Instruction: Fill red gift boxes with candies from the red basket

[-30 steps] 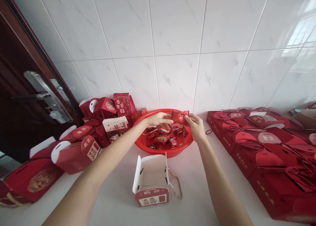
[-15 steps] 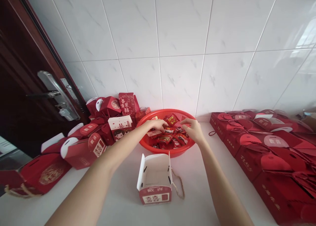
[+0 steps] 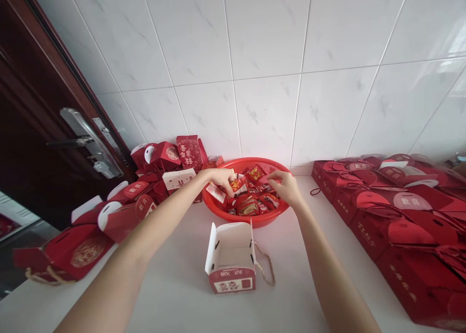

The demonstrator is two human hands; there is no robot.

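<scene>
A red plastic basket [image 3: 260,221] holds several wrapped sweets [image 3: 248,206]. Inside its left part, my left hand [image 3: 222,178] is closed on a red sweet packet [image 3: 239,183] with gold print. My right hand [image 3: 287,187] hangs over the basket's right side, fingers bent and drawn together; what they hold, if anything, cannot be made out. In front of the basket stands an open gift box [image 3: 233,245], white inside and red on its front, with a rope handle [image 3: 269,270] lying to its right.
Red gift boxes [image 3: 87,250] crowd the left side, beside a dark door [image 3: 32,105] with a metal handle. Rows of red boxes with ribbons [image 3: 386,211] cover the right. A white tiled wall [image 3: 265,114] rises behind the white tabletop [image 3: 174,284].
My left hand has moved slightly left and now lifts a red sweet packet from the pile. My right hand stays at the basket's right side. The view has shifted a little.
</scene>
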